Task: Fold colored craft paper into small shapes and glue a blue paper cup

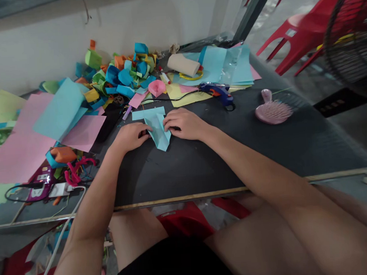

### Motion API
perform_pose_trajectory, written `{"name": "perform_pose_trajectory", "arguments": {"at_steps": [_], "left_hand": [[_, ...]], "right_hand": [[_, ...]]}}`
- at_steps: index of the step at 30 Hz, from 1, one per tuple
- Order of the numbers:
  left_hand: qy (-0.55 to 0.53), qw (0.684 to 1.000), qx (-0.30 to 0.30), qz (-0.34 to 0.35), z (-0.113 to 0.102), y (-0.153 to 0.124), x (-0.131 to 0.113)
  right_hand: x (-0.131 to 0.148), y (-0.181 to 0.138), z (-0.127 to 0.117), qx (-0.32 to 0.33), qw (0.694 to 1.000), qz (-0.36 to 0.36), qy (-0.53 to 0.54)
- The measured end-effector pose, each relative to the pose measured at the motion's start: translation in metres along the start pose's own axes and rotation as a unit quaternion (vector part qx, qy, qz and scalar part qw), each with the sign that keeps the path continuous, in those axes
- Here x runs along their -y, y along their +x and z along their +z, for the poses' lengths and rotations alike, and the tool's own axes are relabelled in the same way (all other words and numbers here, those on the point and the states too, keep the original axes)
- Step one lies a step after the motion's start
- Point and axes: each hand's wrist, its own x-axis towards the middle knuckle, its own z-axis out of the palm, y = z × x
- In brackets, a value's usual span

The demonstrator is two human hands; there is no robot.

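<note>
A light blue piece of folded paper (159, 135) lies on the dark table in front of me, its creased sides raised and its near end tapering. My left hand (133, 136) pinches its left edge between thumb and fingers. On the opposite edge, the fingers of my right hand (182, 124) are curled and closed on the paper. Just beyond it is a flat light blue strip (147, 113), partly overlapped by the folded piece. The tips of some fingers are hidden behind the paper's edges.
Folded paper pieces (125, 76) in several colours are heaped by the wall. Large pink sheets (31, 138) cover the left side, near a purple power strip (41, 183). A blue glue gun (218, 94) and a pink hairbrush (273, 109) lie at right. A fan (351, 40) stands beyond the table's right edge.
</note>
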Motion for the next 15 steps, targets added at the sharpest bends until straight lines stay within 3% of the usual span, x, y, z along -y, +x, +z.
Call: {"name": "perform_pose_trajectory", "arguments": {"at_steps": [8, 15], "left_hand": [[-0.055, 0.998, 0.008, 0.030, 0.0015, 0.0002, 0.0000], [-0.014, 0.999, 0.011, 0.042, 0.0044, 0.0029, -0.0053]], "right_hand": [[0.0002, -0.0023, 0.0002, 0.033, 0.999, 0.014, 0.013], [0.0046, -0.0015, -0.0029, 0.060, 0.997, 0.055, 0.005]]}}
